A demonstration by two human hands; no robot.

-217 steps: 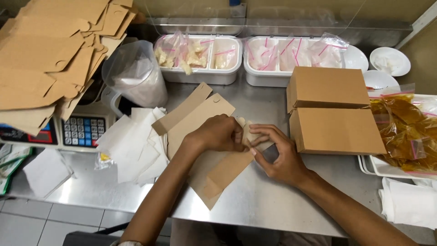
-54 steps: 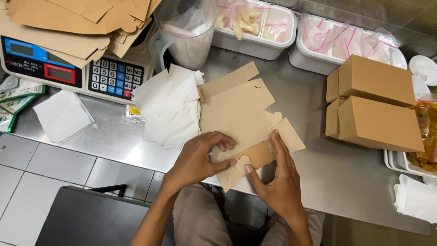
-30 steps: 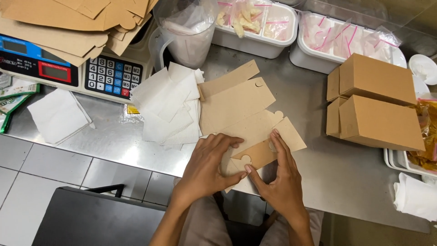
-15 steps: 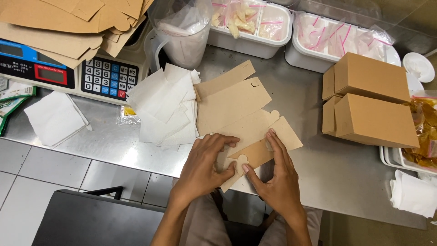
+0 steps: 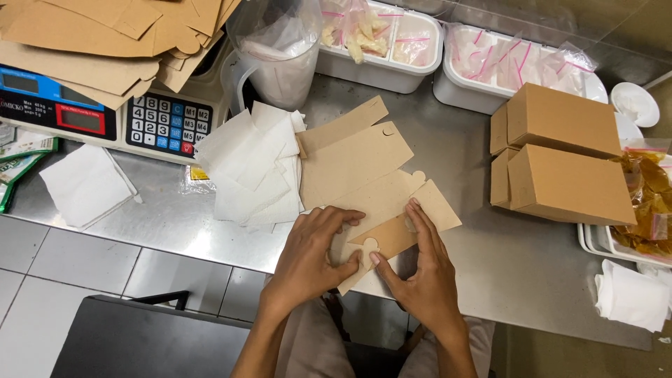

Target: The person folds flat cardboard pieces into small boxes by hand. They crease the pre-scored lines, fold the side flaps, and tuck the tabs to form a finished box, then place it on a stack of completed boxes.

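A flat brown cardboard box blank (image 5: 364, 171) lies unfolded on the steel counter (image 5: 504, 259), its near end at the counter's front edge. My left hand (image 5: 311, 252) presses on the blank's near left part, fingers curled over a flap. My right hand (image 5: 420, 269) lies on the near right side, fingers stretched along a folded flap with a round tab (image 5: 369, 245), thumb touching it. Both hands are folding the near flaps together.
A heap of white paper sheets (image 5: 252, 164) lies left of the blank. Two closed brown boxes (image 5: 560, 157) sit to the right. Behind are a weighing scale (image 5: 98, 119) under flat cardboard blanks (image 5: 105, 35), a plastic jug (image 5: 276, 56) and white tubs (image 5: 392, 42) of small bags.
The view has shifted slightly. My left hand has slid a little over the near flap while my right hand stays on the folded flap; the blank remains in place.
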